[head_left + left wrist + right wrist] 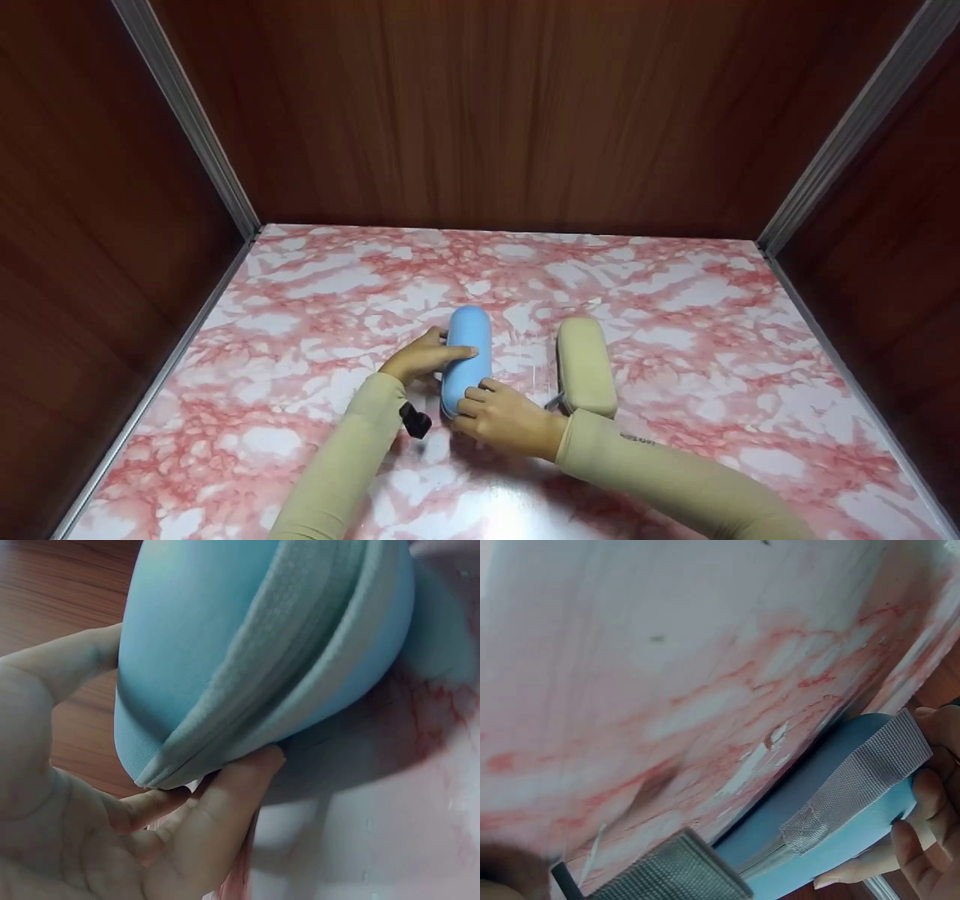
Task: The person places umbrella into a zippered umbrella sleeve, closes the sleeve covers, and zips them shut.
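Observation:
A light-blue oblong zip case (470, 328) lies between the two hands in the head view. My left hand (424, 357) grips it from the left, thumb across the top and fingers down the far side. At its near end, my right hand (504, 418) has curled fingers against the case; what exactly they pinch, I cannot tell. The left wrist view shows the grey zip band (270, 667) along the case's side, with left-hand fingers (217, 817) at its end. A grey woven strap (885, 761) crosses the case in the right wrist view.
A beige case (586, 366) of similar shape lies right of the blue one, just beyond the right forearm, a small grey loop (555, 401) at its side. The red-and-white marbled table (315, 315) is enclosed by dark wood panels (480, 112) at the back and sides.

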